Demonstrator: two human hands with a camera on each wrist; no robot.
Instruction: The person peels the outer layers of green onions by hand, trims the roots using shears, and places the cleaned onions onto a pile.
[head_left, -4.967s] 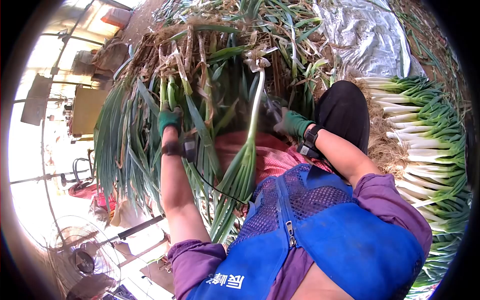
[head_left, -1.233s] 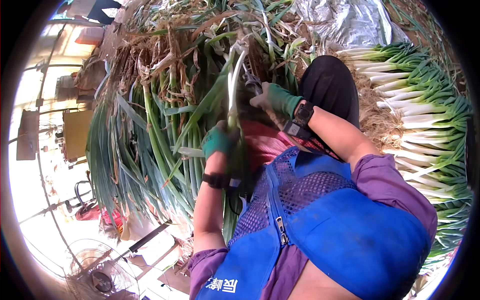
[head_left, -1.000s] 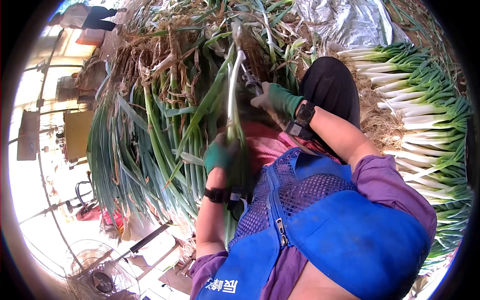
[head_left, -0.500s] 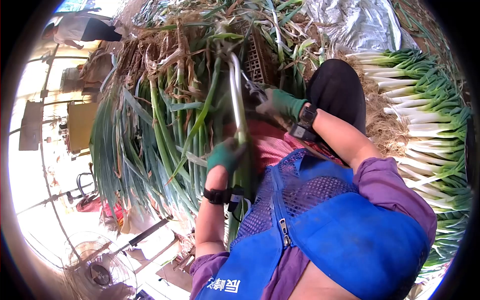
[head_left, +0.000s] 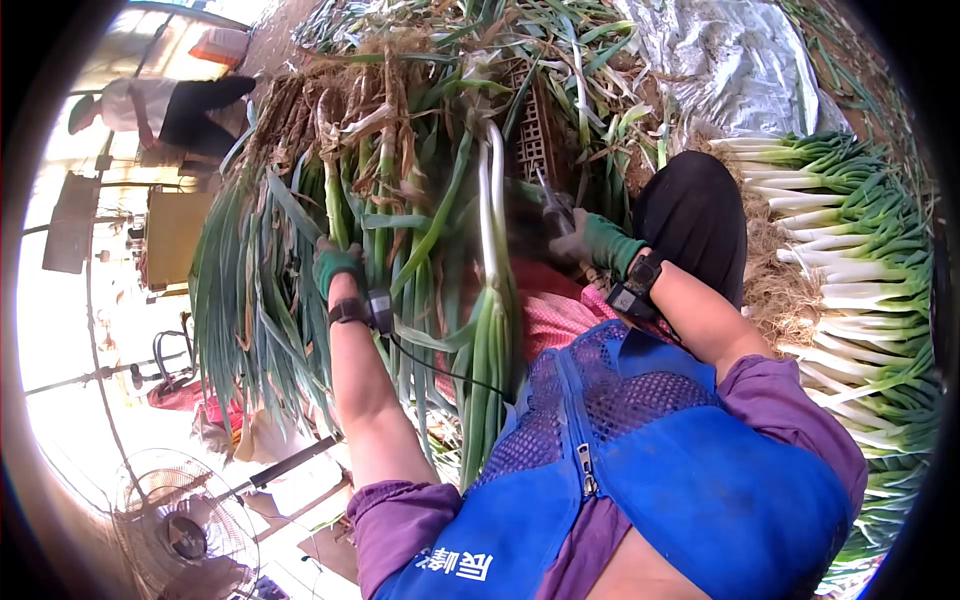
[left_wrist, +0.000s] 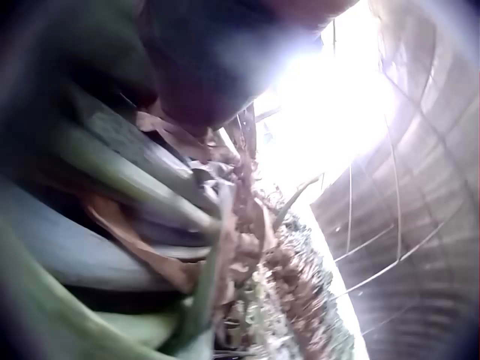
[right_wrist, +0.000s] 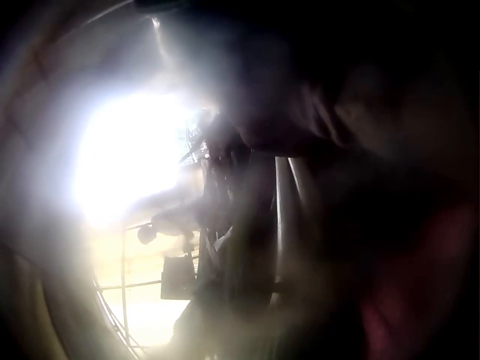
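Green-gloved, the left hand grips a green leek stalk at the front of the heaped unpeeled leeks; in the left wrist view leaves and dry husks lie close by. The right hand holds a dark tool with a thin metal tip, pointed up and away from the body. Between the hands, touched by neither, two leeks with bare white stems lie side by side, their green leaves running down toward the vest. The right wrist view is mostly dark, its hand unclear.
Several white-stemmed leeks lie in a long row on the right, roots inward. A silver sheet and a brown slotted crate are beyond. A fan stands lower left; another person is upper left.
The left hand has let go of the two white-stemmed leeks and moved left to a stalk in the heap. The right hand still holds the tool, now slightly farther from those leeks.
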